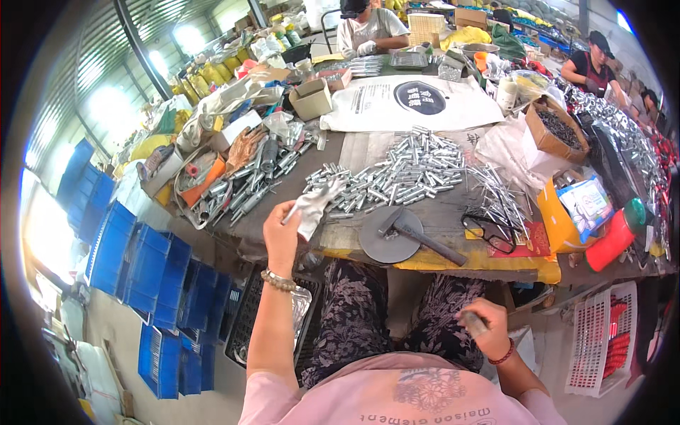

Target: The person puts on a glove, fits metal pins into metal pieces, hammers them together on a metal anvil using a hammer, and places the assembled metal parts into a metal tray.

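Observation:
My left hand [280,232] is raised at the table's near left edge, its fingers closed on a white work glove [316,207] with greyish stains. Low over my right thigh is my right hand [489,327], curled closed. A short grey piece [473,324] shows at its fingers; whether it is held or wrapped on a finger I cannot tell. Beyond the glove lies a heap of silvery metal tubes [418,170]. In front of me a hammer [425,239] rests across a round grey plate [382,248]. Black-framed glasses [489,234] lie to its right.
Blue plastic crates [152,273] stand stacked at the left. Tools and metal rods [248,188] clutter the table's left side. To the right are a carton of dark screws [556,131], a red bottle [615,241] and a white basket [602,340]. Two people work farther off.

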Demonstrator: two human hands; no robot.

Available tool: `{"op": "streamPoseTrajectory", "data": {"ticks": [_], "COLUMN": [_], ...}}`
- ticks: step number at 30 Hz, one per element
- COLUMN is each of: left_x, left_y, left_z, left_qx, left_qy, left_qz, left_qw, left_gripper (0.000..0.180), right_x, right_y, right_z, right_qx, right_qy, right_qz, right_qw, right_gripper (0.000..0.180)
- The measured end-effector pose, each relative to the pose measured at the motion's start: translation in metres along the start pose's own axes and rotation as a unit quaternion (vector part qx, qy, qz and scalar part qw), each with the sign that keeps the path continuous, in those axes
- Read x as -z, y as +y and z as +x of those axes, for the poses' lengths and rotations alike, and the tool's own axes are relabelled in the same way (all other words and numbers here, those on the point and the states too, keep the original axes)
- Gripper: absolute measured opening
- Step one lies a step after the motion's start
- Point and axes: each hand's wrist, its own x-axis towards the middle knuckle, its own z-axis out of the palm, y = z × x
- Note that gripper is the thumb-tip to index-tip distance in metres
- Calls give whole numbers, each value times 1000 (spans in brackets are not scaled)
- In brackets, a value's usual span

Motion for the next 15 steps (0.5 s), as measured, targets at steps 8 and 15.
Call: {"op": "streamPoseTrajectory", "data": {"ticks": [8, 15], "left_x": [-1, 28], "left_y": [-2, -34], "left_z": [-6, -23], "left_qx": [140, 132], "left_qy": [-8, 73], "left_qz": [-422, -657], "left_qw": [896, 739], "left_gripper": [34, 26], "right_x": [-48, -115], "right_y": [-41, -101], "right_z": [60, 131], "right_qx": [-15, 46], "right_qy": [-56, -462], "right_qz": [70, 461], "right_qw": [996, 756], "right_gripper": [30, 32]}}
